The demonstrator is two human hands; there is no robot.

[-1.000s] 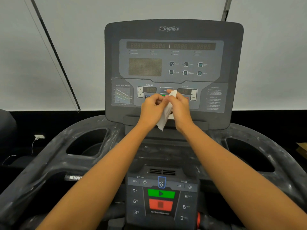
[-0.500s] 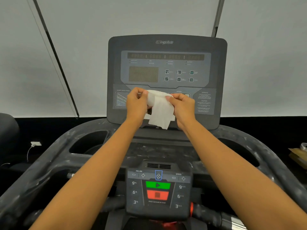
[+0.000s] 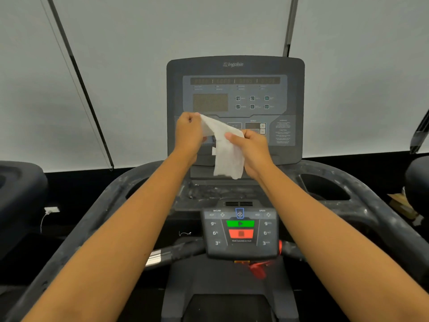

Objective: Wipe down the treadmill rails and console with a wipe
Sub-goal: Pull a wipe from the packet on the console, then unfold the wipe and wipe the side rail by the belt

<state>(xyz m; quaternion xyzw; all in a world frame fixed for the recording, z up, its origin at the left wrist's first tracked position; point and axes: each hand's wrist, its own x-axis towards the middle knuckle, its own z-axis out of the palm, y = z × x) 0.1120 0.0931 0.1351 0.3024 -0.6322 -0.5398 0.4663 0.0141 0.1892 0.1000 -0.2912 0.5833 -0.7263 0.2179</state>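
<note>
The left hand [image 3: 188, 133] pinches one top corner of the wipe [image 3: 228, 156], which hangs between the hands; the right hand [image 3: 254, 147] pinches its other edge. The console [image 3: 287, 94] stands just beyond them. I'd say the wipe is being opened out; next it needs pressing flat against the console.

white wipe [image 3: 228, 154] — soft, crinkled cloth-like sheet, console [image 3: 234, 94] matt dark plastic, rails [image 3: 380, 212] — dull plastic, dusty and smeared, handlebar [image 3: 155, 256] shiny metal band
</note>
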